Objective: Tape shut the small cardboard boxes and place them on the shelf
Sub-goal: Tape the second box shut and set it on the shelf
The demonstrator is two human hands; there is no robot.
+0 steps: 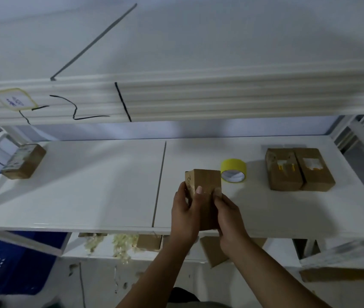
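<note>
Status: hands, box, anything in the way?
The left hand and right hand both grip the cardboard box, upright at the shelf front edge. Yellow tape roll lies just behind-right of it. Bare shelf to its left.

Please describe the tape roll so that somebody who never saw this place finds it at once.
Look at the right half of the white middle shelf board. The tape roll sits between the held box and a pair of boxes lying side by side. Only it is round and bright yellow; its neighbours are brown cardboard.
</note>
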